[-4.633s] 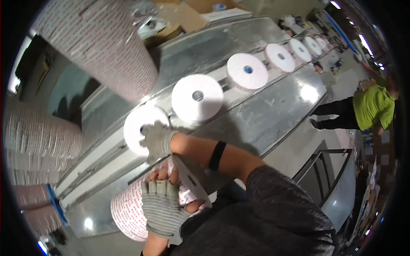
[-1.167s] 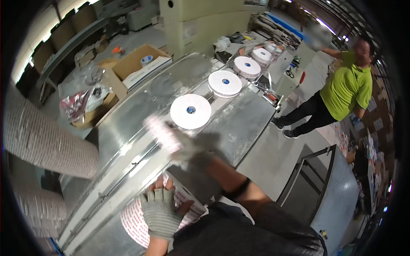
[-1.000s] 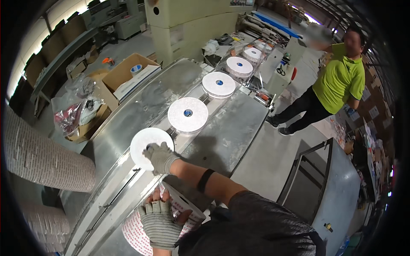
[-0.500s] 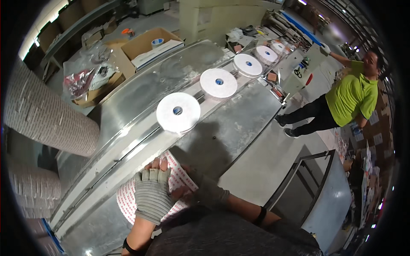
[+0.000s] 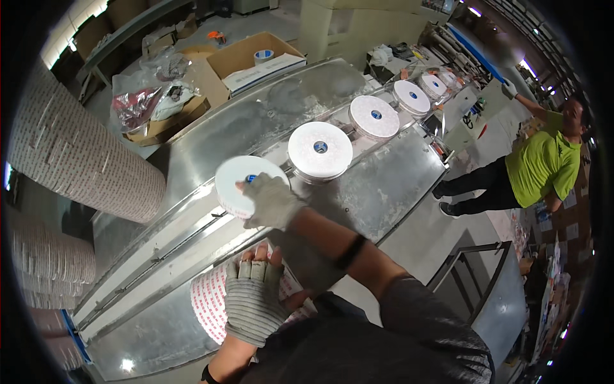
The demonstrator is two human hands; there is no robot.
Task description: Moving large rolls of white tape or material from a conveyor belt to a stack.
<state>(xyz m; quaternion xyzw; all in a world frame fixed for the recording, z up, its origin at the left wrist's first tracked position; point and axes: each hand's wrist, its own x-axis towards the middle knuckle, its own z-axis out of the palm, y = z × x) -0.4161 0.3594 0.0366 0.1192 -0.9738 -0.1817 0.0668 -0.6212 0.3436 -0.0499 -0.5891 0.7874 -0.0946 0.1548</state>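
My right hand (image 5: 274, 200), in a pale glove, grips a white tape roll (image 5: 231, 183) with a blue core at the near end of a row on the metal track. Its thumb lies by the core, and the other fingers are partly hidden. My left hand (image 5: 256, 297), in a grey ribbed fingerless glove, lies over a bundle of tape rolls (image 5: 208, 301) with red print. Its fingers stretch out and the thumb stands apart. Beyond the held roll, more white rolls (image 5: 320, 150) line the track; one (image 5: 374, 118) sits farther back.
Tall stacks of rolls (image 5: 96, 153) stand at the left. Behind the metal table (image 5: 390, 173) is an open cardboard box (image 5: 217, 64) beside plastic bags (image 5: 131, 105). A person in a yellow-green shirt (image 5: 543, 163) stands at the right, near a metal frame (image 5: 467, 256).
My right hand has moved from the red-printed bundle up to the track with a white roll. The other rolls have shifted farther away along the track. My left hand stays on the bundle.
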